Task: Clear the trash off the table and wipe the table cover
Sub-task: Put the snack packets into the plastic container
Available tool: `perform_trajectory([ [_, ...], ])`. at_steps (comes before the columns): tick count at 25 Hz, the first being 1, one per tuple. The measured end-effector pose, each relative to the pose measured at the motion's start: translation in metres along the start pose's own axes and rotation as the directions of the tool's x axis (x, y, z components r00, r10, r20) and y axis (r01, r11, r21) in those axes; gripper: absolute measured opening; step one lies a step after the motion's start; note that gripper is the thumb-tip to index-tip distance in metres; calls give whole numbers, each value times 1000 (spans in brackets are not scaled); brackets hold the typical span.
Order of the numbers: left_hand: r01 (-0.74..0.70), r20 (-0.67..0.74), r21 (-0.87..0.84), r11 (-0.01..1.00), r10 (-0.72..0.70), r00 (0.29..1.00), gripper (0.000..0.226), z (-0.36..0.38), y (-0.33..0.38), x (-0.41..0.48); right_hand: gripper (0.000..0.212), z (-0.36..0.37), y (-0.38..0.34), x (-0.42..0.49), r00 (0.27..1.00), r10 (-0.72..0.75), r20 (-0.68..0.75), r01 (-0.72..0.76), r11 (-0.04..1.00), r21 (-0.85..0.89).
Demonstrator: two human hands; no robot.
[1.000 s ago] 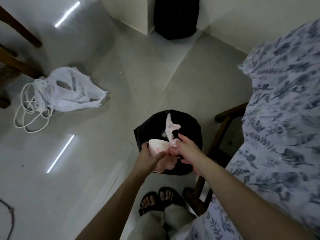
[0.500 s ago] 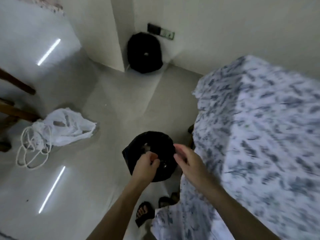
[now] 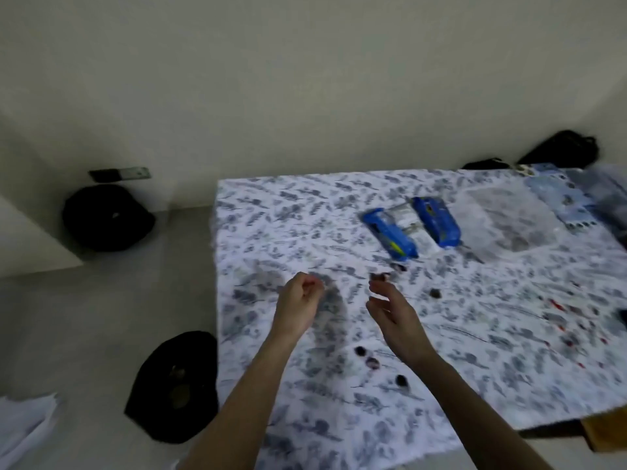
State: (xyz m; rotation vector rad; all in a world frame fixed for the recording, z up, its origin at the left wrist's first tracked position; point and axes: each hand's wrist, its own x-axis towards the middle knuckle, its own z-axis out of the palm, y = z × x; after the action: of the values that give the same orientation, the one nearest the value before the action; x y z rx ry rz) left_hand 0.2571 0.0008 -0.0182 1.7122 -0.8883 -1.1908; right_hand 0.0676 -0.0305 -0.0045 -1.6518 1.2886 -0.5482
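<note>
White cloth printed with grey-blue leaves, the table cover (image 3: 271, 225), is spread over the tabletop (image 3: 607, 432), whose bare wooden corner is seen at the lower right edge of the frame. Both bare forearms are raised over the cover near the centre. The left grip (image 3: 298, 300) is clenched, its fingers curled against the thumb, and nothing can be made out inside it. The right grip (image 3: 390, 307) is released, its fingers loosely spread and nothing held. Small dark scraps (image 3: 368, 357) are scattered on the cover below and beside the right grip, and more are seen just beyond its fingertips. Two blue packets (image 3: 390, 237) are laid side by side right of centre, with a clear plastic sheet (image 3: 502, 225) just to their right. Red spots (image 3: 556, 307) are spattered on the cover at the right. A black trash bag (image 3: 176, 385) is set on the floor (image 3: 84, 317) at the lower left, touching the hanging edge of the cover. A second black bag (image 3: 105, 217) is placed against the wall at the left.
</note>
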Motion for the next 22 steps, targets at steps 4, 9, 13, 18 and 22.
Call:
perform_trajectory([
  [4,-72,17,154,985,70,997,14,105,17,23,38,-88,53,28,999,-38,-17,38,999,-12],
  [9,-24,-78,184,983,39,996,8,216,25,52,39,-177,128,81,993,-80,92,94,981,-167],
  [13,-1,-94,205,979,21,995,11,271,40,69,43,-217,150,121,977,-105,187,154,951,-269],
  [18,25,-233,308,951,50,971,8,278,43,103,43,-224,139,169,955,-225,192,279,900,-334],
  [22,111,-416,403,909,73,906,26,270,44,135,46,-216,130,213,957,-277,88,282,815,-506],
])
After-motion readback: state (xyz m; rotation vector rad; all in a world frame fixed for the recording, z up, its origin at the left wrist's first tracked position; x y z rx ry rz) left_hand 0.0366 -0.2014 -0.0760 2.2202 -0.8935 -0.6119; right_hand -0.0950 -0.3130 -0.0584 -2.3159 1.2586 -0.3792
